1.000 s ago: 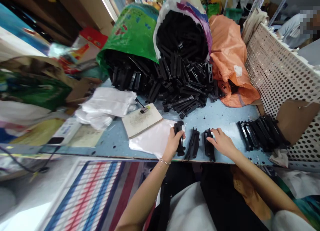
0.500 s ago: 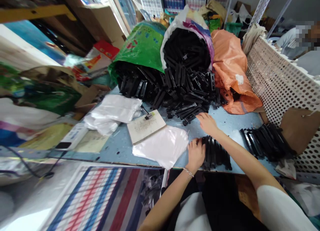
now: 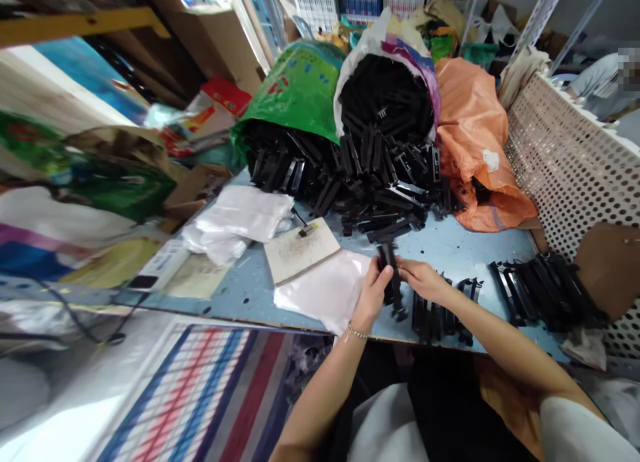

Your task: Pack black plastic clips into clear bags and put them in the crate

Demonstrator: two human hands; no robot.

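Observation:
Just above the table, my left hand (image 3: 371, 294) is closed around a few long black plastic parts (image 3: 391, 275), with the thumb across their front. My right hand (image 3: 423, 279) has its fingertips closed at the right side of the same parts; exactly how they grip is partly hidden. Below my right hand, a row of similar black parts (image 3: 430, 319) lies side by side near the table's front edge. Farther back, a loose heap of such parts (image 3: 383, 202) spills out of a white and purple sack (image 3: 345, 82) and a green sack (image 3: 295, 92).
A second row of black parts (image 3: 543, 292) lies at the right, beside a perforated white crate (image 3: 565, 155). White plastic bags (image 3: 320, 295) lie left of my hands, partly under a flat pad (image 3: 300, 252). An orange sack (image 3: 473, 115) stands behind. Another person (image 3: 597, 82) is at the far right.
My left hand has lifted black parts off the row on the table. My right hand has come back from the heap to meet them. The view has shifted slightly.

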